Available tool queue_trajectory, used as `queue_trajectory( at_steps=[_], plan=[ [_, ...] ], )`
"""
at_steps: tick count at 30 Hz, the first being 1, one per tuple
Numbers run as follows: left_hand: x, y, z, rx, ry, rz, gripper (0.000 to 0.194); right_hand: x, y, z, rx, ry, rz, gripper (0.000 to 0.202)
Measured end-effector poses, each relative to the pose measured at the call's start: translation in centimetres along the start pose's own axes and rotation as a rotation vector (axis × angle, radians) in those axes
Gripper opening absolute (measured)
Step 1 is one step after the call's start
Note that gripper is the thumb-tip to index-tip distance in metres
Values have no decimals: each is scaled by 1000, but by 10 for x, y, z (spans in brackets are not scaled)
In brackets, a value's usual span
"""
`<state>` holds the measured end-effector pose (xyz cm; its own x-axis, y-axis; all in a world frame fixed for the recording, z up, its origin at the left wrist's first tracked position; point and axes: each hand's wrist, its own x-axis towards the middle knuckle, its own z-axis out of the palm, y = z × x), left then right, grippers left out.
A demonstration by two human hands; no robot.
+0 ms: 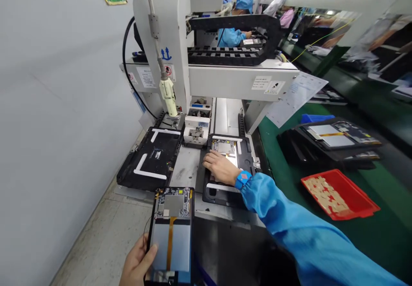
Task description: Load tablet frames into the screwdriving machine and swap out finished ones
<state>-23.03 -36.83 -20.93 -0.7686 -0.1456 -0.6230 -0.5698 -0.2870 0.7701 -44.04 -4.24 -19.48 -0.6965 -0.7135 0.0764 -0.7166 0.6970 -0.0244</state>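
My left hand (140,260) grips an opened tablet (179,245) by its left edge, thumb on top. Its circuit board, silver battery and orange ribbon cable face up. Over a second opened tablet (232,159), lying in the right black fixture (246,159), my right hand (220,168) has its fingers bent round the left edge; the thumb is hidden. A blue wrist strap (243,179) circles the right wrist. On the left, another black fixture (151,161) with white strips holds no tablet.
A white gantry machine (238,82) with a pale green electric screwdriver (168,97) stands over the fixtures. At right, the green bench carries a red tray (357,200) of small beige pieces and a stacked open tablet (341,133). A wall rises at left; co-workers are behind.
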Motion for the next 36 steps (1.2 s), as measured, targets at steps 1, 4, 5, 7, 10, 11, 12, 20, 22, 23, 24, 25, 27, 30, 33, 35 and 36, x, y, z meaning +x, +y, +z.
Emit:
queue_trajectory(
  at_steps=[1,4,5,7,10,11,12,20,22,23,24,25,27,30,33,35,36],
  plan=[
    [0,1,0,-4,-6,8,58,1,3,0,-5,12,-2,25],
    [-1,3,2,-3,-17,26,58,2,14,0,-55,32,3,28],
    [-1,2,3,0,-9,36,58,3,17,0,-83,22,-1,29],
    [-3,2,6,-1,18,56,59,6,22,-1,-128,-12,-16,30],
    [-7,6,15,-30,15,66,57,17,26,-6,-151,-50,-51,29],
    [-8,9,18,-40,6,61,56,21,27,-9,-154,-59,-66,27],
    [-8,13,20,-44,-3,53,55,25,28,-14,-156,-68,-81,24],
    [10,45,47,-17,-140,51,50,3,46,-59,-200,-9,-180,15],
    [21,50,60,-7,-168,106,49,-9,52,-66,-196,-5,-179,15],
    [27,53,68,3,-180,134,48,-14,55,-70,-187,-13,-172,14],
    [33,56,77,16,-189,164,48,-18,57,-75,-176,-20,-167,13],
    [40,60,86,29,-198,194,48,-24,60,-81,-165,-18,-160,13],
    [54,68,107,56,-212,242,48,-38,64,-98,-146,27,-133,15],
    [75,77,147,119,-252,262,45,-74,63,-134,-113,202,-40,17],
    [96,79,191,200,-297,251,42,-128,51,-170,-78,383,100,23],
    [108,75,217,239,-309,258,41,-166,38,-188,-59,441,201,25],
    [113,73,227,259,-309,270,40,-185,32,-193,-54,458,241,26]
  ],
)
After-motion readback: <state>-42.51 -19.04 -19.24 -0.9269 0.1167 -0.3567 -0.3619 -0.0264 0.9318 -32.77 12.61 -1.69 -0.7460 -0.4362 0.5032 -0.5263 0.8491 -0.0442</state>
